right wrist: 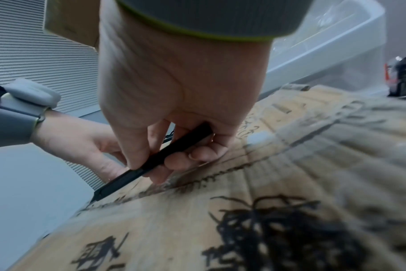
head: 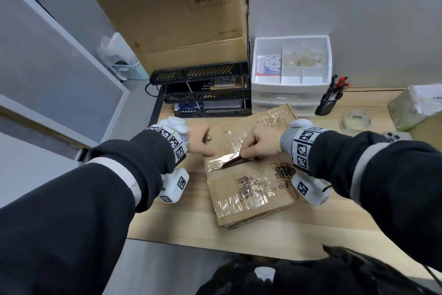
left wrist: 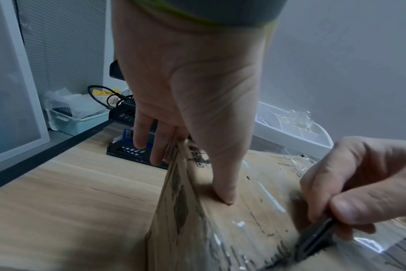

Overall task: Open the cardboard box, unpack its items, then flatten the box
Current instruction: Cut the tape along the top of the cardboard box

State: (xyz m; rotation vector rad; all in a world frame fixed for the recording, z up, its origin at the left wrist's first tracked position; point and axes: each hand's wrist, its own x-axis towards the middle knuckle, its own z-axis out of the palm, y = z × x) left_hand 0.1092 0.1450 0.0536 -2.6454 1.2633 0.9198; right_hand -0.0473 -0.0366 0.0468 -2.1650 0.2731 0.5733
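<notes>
Right hand is gripping a black utility knife, blade lying along the cardboard box's taped seam toward the left hand, which is bracing the box edge, thumb pressing on top.

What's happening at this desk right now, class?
A person is opening a taped cardboard box on a wooden desk. The left hand steadies the box at its left edge, thumb pressed on top. The right hand grips a black knife, its tip at the clear tape along the top seam. The box is still closed; nothing is unpacked yet.
</notes>
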